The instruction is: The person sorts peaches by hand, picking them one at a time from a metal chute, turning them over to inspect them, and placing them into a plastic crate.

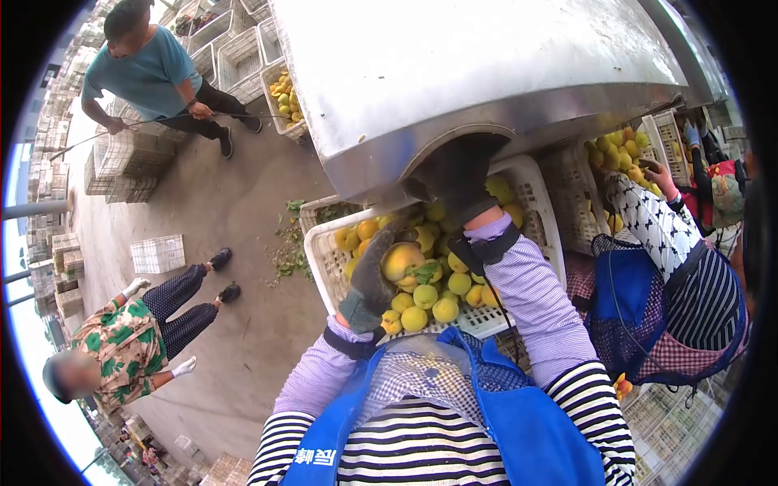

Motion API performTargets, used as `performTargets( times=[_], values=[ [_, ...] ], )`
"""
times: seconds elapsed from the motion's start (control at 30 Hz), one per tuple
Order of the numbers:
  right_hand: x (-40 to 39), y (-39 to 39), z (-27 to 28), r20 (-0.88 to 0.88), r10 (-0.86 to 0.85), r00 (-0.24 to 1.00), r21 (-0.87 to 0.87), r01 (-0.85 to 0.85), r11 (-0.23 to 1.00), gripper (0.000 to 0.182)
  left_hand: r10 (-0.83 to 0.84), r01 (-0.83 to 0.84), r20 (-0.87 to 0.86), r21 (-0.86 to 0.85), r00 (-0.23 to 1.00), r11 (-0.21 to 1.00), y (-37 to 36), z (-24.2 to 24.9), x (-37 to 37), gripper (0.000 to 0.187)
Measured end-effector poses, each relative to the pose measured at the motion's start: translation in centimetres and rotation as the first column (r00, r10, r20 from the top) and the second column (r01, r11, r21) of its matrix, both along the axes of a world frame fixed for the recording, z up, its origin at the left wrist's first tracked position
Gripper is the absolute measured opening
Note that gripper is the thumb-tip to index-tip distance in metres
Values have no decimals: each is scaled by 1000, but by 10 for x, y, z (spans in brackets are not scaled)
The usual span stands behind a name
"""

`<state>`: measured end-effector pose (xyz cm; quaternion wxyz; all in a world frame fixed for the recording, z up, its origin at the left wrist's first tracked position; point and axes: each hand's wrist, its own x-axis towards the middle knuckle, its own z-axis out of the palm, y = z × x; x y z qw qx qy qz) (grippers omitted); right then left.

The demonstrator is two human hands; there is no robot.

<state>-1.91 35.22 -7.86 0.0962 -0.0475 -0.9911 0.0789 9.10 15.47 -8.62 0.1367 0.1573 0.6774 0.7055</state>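
Blue apron (pixel 519 429) nearest; gloved left hand (pixel 374 275) grips yellow-orange peach (pixel 401 261); right hand (pixel 454 174) unclear

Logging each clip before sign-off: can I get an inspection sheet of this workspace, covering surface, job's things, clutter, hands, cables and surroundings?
Surface: white slatted plastic crate under a tilted metal chute.
Job's things: yellow-orange fruit piled in the crate, a few leaves among them.
Clutter: leaf scraps on the concrete floor; a lone crate on the floor.
Hands: left hand, gloved, cups one large fruit; right hand, gloved, reaches up under the chute lip, grip hidden.
Cables: nothing seen.
Surroundings: co-worker in an apron at another fruit crate on the right; two people on the left; stacked crates.
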Motion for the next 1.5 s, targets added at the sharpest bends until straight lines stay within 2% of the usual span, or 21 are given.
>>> performTargets(
  times=[0.03, 0.07, 0.13, 0.2, 0.27, 0.3, 0.33, 0.4, 0.53, 0.57, 0.63, 0.7, 0.8, 0.87, 0.93, 0.97, 1.03, 1.1, 1.17, 1.3, 1.5],
  values=[
    [-2, 6, 2, 89, 51, 995, -104, -42, 994, 71, -25, -70, 349, 258, 937, 964, 7, 1, -3, 44],
    [-2, 15, 5, 171, 106, 980, -210, -69, 975, 73, -74, -101, 440, 363, 895, 926, 8, 4, -2, 45],
    [15, 14, 19, 106, 185, 977, -471, -114, 875, 77, -182, -218, 598, 533, 780, 818, 9, 12, 1, 47],
    [67, 0, 43, -170, 163, 972, -713, -236, 660, 82, -97, -119, 531, 359, 842, 926, 8, 12, -1, 49],
    [112, -20, 41, 1, 178, 984, -528, -151, 835, 84, -81, -78, 460, 316, 884, 946, 6, 17, 2, 47],
    [124, -24, 38, 89, 163, 983, -417, -111, 902, 84, -118, -127, 526, 407, 842, 905, 6, 17, 3, 46],
    [128, -30, 34, 114, 144, 983, -411, -85, 908, 85, -159, -188, 586, 486, 794, 854, 6, 16, 4, 46],
    [129, -32, 32, 156, 104, 982, -391, -35, 920, 85, -380, -494, 761, 637, 525, 592, 18, 4, 1, 46],
    [127, -23, 46, 117, 100, 988, -516, -26, 856, 82, -307, -409, 713, 641, 630, 650, 26, 9, 0, 49],
    [127, -18, 44, 138, 167, 976, -712, -19, 702, 81, -332, -414, 705, 662, 627, 624, 26, 12, 0, 49],
    [125, -2, 40, 126, 307, 943, -959, 37, 280, 79, -378, -427, 684, 703, 624, 568, 26, 16, -1, 48],
    [123, 1, 46, 38, 283, 958, -905, -87, 415, 78, -172, -118, 507, 489, 845, 864, 19, 15, 0, 48],
    [128, 8, 46, -67, 161, 985, -745, -157, 649, 78, -319, -297, 702, 606, 637, 738, 16, 14, -9, 50],
    [135, 3, 49, -66, 135, 989, -618, -147, 772, 81, -307, -290, 663, 631, 683, 719, 19, 20, -7, 51],
    [139, -9, 62, 28, 163, 986, -495, -128, 860, 85, -195, -216, 605, 538, 772, 815, 23, 17, -4, 54],
    [139, -12, 51, -45, 152, 987, -361, -158, 919, 91, -148, -181, 561, 487, 814, 854, 25, 14, -4, 55],
    [132, -16, 54, -47, 71, 996, -374, -84, 924, 91, -9, -149, 422, 340, 907, 928, 28, 5, -4, 63],
    [124, -9, 52, -77, 26, 997, -397, -55, 916, 90, 58, -178, 378, 291, 924, 940, 36, 3, -9, 68],
    [112, 4, 43, -131, 8, 991, -423, -63, 904, 87, 56, -240, 462, 351, 885, 905, 46, 4, -16, 72],
    [72, 20, 48, -23, 0, 1000, -285, -6, 959, 73, -4, -213, 526, 352, 850, 912, 44, 12, -17, 90],
    [-4, 23, 14, -54, 107, 993, -203, -115, 972, 57, -22, -251, 647, 326, 762, 912, 36, -17, 3, 81]
  ],
)
